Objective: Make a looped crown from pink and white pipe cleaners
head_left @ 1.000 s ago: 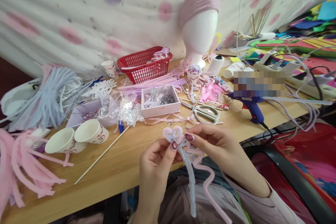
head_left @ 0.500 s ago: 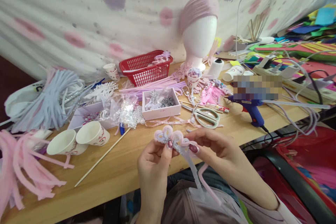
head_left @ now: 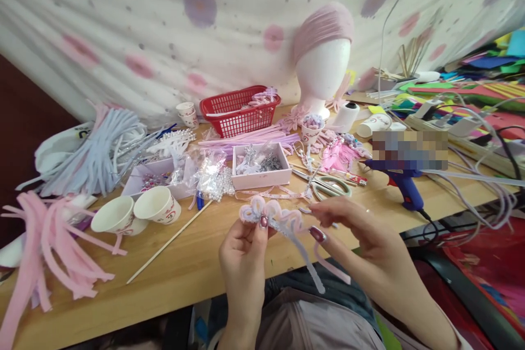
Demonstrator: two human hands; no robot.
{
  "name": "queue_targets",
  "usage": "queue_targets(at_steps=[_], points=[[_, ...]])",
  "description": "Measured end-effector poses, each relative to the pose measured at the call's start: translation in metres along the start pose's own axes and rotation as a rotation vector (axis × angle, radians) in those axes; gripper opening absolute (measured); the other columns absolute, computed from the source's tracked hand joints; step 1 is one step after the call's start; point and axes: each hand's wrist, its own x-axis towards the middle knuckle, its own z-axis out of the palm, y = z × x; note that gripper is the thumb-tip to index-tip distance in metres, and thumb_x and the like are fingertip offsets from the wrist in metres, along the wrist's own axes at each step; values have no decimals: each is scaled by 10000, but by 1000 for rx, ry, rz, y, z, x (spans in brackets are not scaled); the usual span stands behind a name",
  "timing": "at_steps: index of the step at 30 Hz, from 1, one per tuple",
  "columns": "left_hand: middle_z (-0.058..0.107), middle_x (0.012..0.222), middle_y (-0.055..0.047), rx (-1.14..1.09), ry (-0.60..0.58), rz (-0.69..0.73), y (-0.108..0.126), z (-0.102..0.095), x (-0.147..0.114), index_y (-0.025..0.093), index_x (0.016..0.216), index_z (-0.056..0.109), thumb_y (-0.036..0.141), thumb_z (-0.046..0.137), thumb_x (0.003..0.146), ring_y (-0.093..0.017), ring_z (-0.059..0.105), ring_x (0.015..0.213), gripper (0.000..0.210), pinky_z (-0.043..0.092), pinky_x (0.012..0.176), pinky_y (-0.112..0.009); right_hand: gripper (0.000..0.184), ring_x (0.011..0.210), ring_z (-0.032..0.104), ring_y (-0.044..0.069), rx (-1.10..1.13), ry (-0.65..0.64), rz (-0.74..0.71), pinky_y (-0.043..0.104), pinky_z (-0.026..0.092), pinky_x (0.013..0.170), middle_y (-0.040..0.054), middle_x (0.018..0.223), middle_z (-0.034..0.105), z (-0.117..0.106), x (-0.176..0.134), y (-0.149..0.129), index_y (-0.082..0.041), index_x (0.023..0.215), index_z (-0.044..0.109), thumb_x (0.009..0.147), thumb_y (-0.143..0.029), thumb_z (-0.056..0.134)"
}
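Note:
My left hand pinches a fuzzy strip of looped pipe cleaners, pink and pale lilac, bent into small petals, between thumb and fingers. From its right side a pale lilac stem hangs down over the table edge. Lower right, a loose pink pipe cleaner end dangles below my right thumb. Just right of the strip, my right hand has its thumb and index finger spread apart. Its other fingers are partly hidden behind.
Paper cups, a wooden stick and pink pipe cleaners lie left. Behind are a white box, scissors, a red basket and a foam head. A blue glue gun with cables stands right.
My right thumb and index finger have opened and drawn away to the right from the strip. The strip stays in my left hand. The camera view has shifted slightly.

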Motion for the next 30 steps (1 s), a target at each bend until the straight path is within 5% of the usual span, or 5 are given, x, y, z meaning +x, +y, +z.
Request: queue_targets(at_steps=[5, 18, 30], points=[[829, 852, -61, 10, 33, 33, 2, 5, -8, 154, 905, 803, 225, 868, 701, -219, 785, 813, 226, 647, 772, -306, 168, 845, 654, 123, -80, -95, -106, 216, 521, 758, 6, 932, 704, 4, 14, -7, -232, 1061, 696, 937, -138, 636], [832, 833, -72, 31, 51, 129, -9, -3, -13, 164, 908, 822, 222, 847, 737, -259, 803, 747, 183, 671, 689, -319, 113, 597, 563, 106, 142, -112, 264, 228, 429, 577, -32, 657, 660, 16, 17, -18, -209, 802, 748, 886, -268, 700], [835, 906, -68, -81, 43, 29, -9, 2, -18, 192, 1006, 810, 294, 851, 766, -248, 804, 845, 264, 658, 753, -292, 164, 695, 618, 145, 231, -65, 330, 268, 461, 689, 2, 722, 686, 22, 9, -20, -194, 829, 735, 876, -346, 697]])
